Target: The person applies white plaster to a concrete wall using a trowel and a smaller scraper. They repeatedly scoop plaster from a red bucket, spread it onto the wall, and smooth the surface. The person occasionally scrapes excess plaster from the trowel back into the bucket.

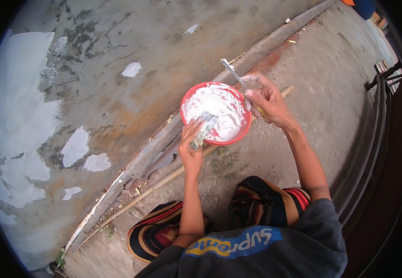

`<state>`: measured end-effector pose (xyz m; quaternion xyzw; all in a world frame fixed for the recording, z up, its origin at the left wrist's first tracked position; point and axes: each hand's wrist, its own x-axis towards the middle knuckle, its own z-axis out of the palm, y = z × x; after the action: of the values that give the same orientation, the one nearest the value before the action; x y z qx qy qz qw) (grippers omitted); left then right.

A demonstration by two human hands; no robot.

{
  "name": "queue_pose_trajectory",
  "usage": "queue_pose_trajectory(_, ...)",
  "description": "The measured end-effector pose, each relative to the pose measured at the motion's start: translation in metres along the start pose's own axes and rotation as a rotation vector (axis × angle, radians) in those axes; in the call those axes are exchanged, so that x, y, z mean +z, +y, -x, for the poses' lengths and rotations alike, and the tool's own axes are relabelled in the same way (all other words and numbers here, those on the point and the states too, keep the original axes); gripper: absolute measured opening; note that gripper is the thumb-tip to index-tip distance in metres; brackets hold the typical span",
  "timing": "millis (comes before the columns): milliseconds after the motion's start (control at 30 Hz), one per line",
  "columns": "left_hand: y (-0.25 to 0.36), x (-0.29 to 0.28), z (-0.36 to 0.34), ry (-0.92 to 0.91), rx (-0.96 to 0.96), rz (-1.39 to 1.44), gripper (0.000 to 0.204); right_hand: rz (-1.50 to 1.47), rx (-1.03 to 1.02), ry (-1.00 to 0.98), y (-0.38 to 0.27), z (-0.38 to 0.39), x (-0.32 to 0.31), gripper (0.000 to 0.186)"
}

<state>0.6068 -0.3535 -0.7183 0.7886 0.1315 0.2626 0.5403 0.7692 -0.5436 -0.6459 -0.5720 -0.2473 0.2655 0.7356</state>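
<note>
A red bowl point(248, 124) in front of me holds thick white putty point(219, 109), smeared up its inner wall. My left hand point(191, 144) is closed on a flat, wide scraper point(205, 127). The scraper is stained grey-green and its far end reaches over the putty inside the bowl. At the bowl's right rim, my right hand point(269, 103) grips a narrow putty knife point(234, 73). Its blade points up and to the left, with white putty on the tip. A bit of yellow shows below the fingers. Whether the right fingers also touch the rim, I cannot tell.
A stained grey wall point(131, 106) with white putty patches point(76, 147) fills the left side. Along its foot runs a raised ledge point(138, 169), with a long bamboo pole point(161, 183) beside it. Dark metal railings point(372, 153) stand at the right beyond the concrete ground point(331, 106).
</note>
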Motion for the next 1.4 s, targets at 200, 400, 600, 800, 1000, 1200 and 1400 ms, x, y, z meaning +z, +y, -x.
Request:
queue_pose_trajectory(200,0.006,-0.014,0.006,0.172,0.247,-0.486,0.032,0.643,0.163,-0.073,0.076,0.011,-0.003,0.029)
queue_pose_trajectory(400,-0.010,-0.007,-0.005,0.139,0.091,-0.312,0.030,0.872,0.169,-0.103,0.065,0.001,-0.003,0.029)
queue_pose_trajectory(600,-0.027,-0.010,-0.006,0.458,-0.269,0.323,0.036,0.945,-0.298,0.247,0.066,0.018,0.021,0.026)
queue_pose_trajectory(800,-0.033,-0.012,-0.008,0.477,-0.273,0.206,0.082,1.314,-0.001,0.021,0.089,0.013,-0.008,0.035)
queue_pose_trajectory(1000,-0.025,-0.003,-0.007,0.450,-0.240,-0.124,0.052,1.319,-0.117,-0.013,0.075,0.022,0.003,0.039)
queue_pose_trajectory(1200,-0.015,0.016,0.005,0.147,-0.364,0.182,0.030,0.837,-0.121,0.066,0.044,0.017,0.045,0.038)
queue_pose_trajectory(1400,-0.006,0.057,0.020,-0.057,-0.469,0.604,0.046,0.784,-0.368,-0.113,0.063,0.017,0.067,0.068)
